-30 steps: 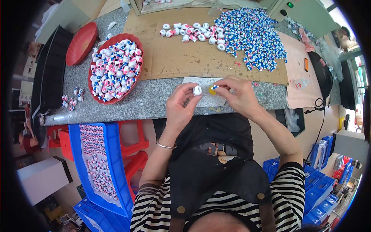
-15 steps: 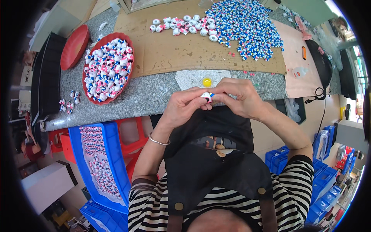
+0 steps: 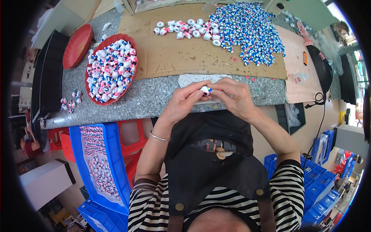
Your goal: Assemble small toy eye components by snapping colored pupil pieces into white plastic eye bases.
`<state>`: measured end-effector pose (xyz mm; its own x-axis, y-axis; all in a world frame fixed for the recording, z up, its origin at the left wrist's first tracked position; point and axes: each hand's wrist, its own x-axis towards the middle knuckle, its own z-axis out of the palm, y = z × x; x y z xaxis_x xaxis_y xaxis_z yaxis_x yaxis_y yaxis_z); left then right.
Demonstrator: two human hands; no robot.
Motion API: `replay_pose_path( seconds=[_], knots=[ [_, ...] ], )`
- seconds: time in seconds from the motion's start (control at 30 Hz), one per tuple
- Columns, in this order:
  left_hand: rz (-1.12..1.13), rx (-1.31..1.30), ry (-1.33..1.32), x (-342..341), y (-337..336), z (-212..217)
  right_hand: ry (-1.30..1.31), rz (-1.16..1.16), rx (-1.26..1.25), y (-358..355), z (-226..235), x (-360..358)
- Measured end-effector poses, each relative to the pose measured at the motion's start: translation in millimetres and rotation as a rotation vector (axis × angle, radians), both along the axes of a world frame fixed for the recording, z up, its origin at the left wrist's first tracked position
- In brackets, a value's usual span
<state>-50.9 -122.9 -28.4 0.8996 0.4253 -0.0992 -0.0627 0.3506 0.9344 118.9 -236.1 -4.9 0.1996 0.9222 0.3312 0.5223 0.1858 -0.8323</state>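
left hand [image 3: 181, 101] and right hand [image 3: 236, 98] meet at one figurine [image 3: 205, 91], over a slip [image 3: 193, 79] on the bench [image 3: 154, 94]. beyond the slip lies cardboard [image 3: 170, 58], with a heap of small parts [image 3: 247, 36] at its far right and larger parts [image 3: 189, 29] adjoining the heap's left. left of the cardboard stands a full bowl [image 3: 134, 71]; a second bowl [image 3: 77, 48] is behind it to the left, loose pieces [image 3: 71, 103] front left. below the bench, left, a crate [image 3: 123, 170] holds more. to the right, a bottle [image 3: 300, 78] is on a mat [image 3: 290, 91].

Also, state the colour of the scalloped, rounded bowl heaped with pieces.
The bowl is red; head view.
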Motion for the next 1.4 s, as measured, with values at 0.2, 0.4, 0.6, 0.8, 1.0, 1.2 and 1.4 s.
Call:
replay_pose_path(
  seconds=[0.2, 0.4, 0.6, 0.8, 1.0, 1.2, 1.4],
  knots=[
    [0.215, 0.451, 0.149, -16, 17, 15, 0.036, -0.037, -0.151, -8, 14, 19],
    [0.816, 1.513, 0.49, -110, 127, 47, -0.345, -0.443, -0.062, -34, -7, 98],
    [0.724, 1.399, 0.257, -31, 96, 54, -0.699, -0.402, -0.21, -7, -8, 104],
    [0.414, 1.318, 0.114, 103, 62, 17, -0.781, -0.367, -0.208, -8, -22, 110],
    [0.326, 1.459, 0.263, 147, 68, -7, -0.607, -0.32, -0.058, -20, -12, 97],
    [0.253, 0.508, 0.041, 111, 66, 13, -0.432, -0.145, 0.085, 5, -1, 74],
    [0.275, -0.103, -0.095, 3, 30, 5, -0.518, -0.003, -0.09, 30, 2, 63]
  ],
)
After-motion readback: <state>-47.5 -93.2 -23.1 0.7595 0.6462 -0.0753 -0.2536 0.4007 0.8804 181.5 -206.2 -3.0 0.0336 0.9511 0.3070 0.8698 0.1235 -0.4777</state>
